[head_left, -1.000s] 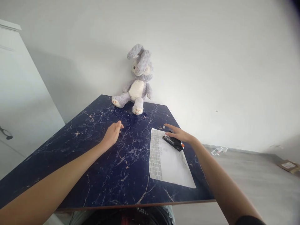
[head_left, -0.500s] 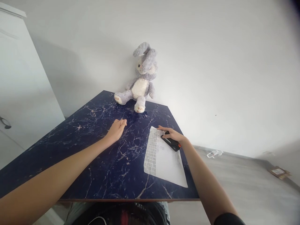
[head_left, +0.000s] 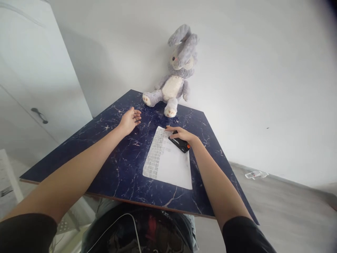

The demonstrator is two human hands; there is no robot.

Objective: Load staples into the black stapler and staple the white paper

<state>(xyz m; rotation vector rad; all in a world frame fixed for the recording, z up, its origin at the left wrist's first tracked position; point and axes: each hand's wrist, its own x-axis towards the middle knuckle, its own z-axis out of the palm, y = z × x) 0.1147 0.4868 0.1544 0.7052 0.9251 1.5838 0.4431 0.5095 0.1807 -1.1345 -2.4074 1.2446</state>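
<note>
Lying on the dark blue marbled table [head_left: 118, 175] is a white sheet of paper [head_left: 172, 168] with a grey brick-like pattern down its left side. A black stapler [head_left: 179, 143] with an orange part at its rear rests over the sheet's upper right. My right hand [head_left: 184, 135] wraps over the stapler from the right, its fingers reaching past the stapler to the paper's top edge. My left hand [head_left: 129, 121] is held over the table to the left of the sheet, fingers apart and nothing in it.
A grey plush rabbit [head_left: 175, 86] sits at the table's back against the wall. To the left stands a white cabinet [head_left: 34, 70] with a dark handle. A clear plastic item [head_left: 256, 174] lies on the floor at right.
The paper and stapler have slid left with my right hand, away from the table's right edge. My left hand has opened from a loose fist. The view has shifted too.
</note>
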